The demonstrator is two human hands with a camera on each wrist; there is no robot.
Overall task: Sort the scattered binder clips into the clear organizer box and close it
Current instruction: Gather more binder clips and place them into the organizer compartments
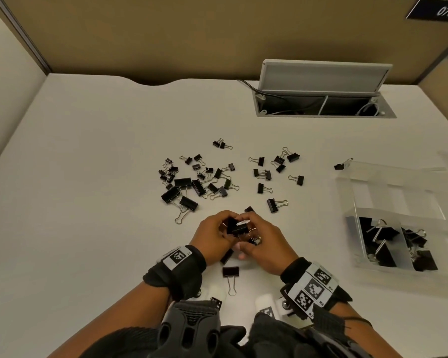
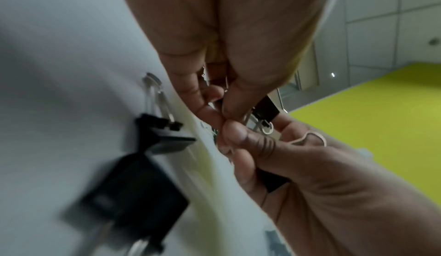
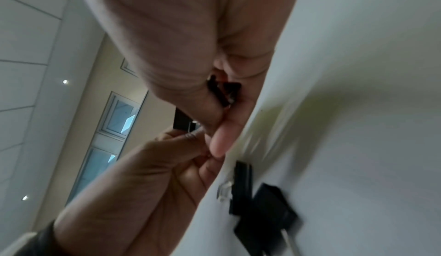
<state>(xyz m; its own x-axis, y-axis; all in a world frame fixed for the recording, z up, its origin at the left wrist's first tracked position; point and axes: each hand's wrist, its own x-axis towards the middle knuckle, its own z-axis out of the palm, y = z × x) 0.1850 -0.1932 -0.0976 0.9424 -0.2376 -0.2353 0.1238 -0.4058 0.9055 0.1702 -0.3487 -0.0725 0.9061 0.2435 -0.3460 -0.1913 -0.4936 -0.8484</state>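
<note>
Both hands meet near the table's front and hold a bunch of black binder clips (image 1: 237,226) between them. My left hand (image 1: 214,235) curls round the bunch from the left; my right hand (image 1: 260,239) grips it from the right. In the left wrist view the held clips (image 2: 264,109) show between the fingertips. In the right wrist view a black clip (image 3: 224,90) sits inside the curled fingers. Two more clips (image 1: 230,272) lie on the table just below the hands. The clear organizer box (image 1: 398,228) stands open at the right, with several clips in its near compartments.
Many black clips of mixed sizes (image 1: 197,179) lie scattered across the middle of the white table (image 1: 88,177). One clip (image 1: 340,165) lies by the box's far corner. An open cable hatch (image 1: 323,99) is set in the table at the back right.
</note>
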